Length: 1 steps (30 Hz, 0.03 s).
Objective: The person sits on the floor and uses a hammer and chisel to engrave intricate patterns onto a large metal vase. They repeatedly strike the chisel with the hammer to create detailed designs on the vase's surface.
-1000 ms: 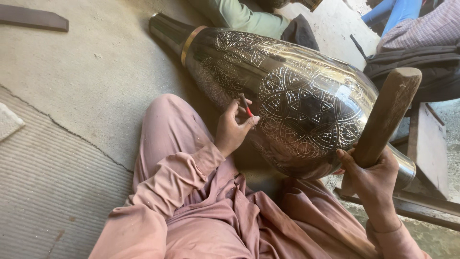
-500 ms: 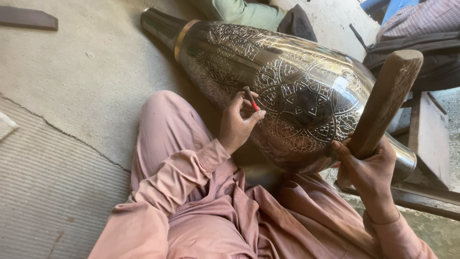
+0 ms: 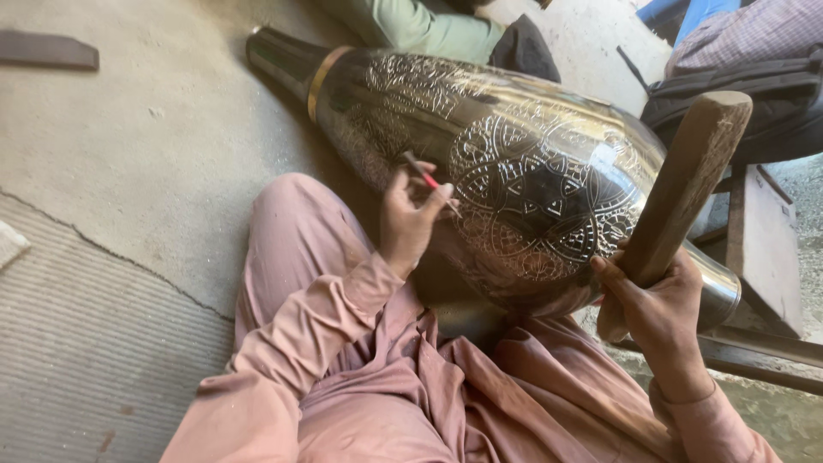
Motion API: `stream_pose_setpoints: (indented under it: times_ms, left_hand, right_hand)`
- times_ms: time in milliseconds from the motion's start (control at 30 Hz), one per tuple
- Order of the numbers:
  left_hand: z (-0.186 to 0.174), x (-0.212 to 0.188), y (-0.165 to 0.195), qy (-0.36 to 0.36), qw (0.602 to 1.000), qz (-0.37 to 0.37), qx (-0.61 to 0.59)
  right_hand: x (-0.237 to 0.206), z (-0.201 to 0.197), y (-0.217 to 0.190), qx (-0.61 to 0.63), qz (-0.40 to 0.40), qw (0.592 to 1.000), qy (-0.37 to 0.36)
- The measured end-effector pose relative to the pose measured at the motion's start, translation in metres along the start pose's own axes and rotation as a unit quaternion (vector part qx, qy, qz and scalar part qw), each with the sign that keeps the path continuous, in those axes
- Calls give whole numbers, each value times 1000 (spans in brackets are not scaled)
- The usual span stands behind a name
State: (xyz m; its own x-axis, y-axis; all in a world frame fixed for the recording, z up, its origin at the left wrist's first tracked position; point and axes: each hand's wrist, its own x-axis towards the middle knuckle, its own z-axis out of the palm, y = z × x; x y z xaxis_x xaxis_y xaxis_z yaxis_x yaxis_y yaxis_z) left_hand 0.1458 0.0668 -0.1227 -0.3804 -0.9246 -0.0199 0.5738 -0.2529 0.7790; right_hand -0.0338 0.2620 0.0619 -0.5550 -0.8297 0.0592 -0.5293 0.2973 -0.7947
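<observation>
From the head camera, a large engraved metal vase (image 3: 514, 180) lies on its side across the person's lap, its dark neck with a brass band pointing away over the concrete floor (image 3: 154, 146); its mouth faces away, so whether anything is inside cannot be told. The left hand (image 3: 411, 219) rests against the vase's patterned belly, its grip closed to a pinch on a thin red-tipped chisel (image 3: 426, 178) whose point meets the engraving. The right hand (image 3: 656, 300) has its grip wrapped fully around the lower end of a thick wooden mallet (image 3: 686, 184), held up just beside the vase's wide base. A wooden block (image 3: 763, 244) stands near the right hand.
</observation>
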Motion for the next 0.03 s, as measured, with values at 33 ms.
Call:
stream_pose_setpoints:
  times_ms: [33]
  left_hand:
    - [-5,4,1,36,998,-36,-37]
  right_hand:
    - [2,1,-1,11,-6,1000,-3]
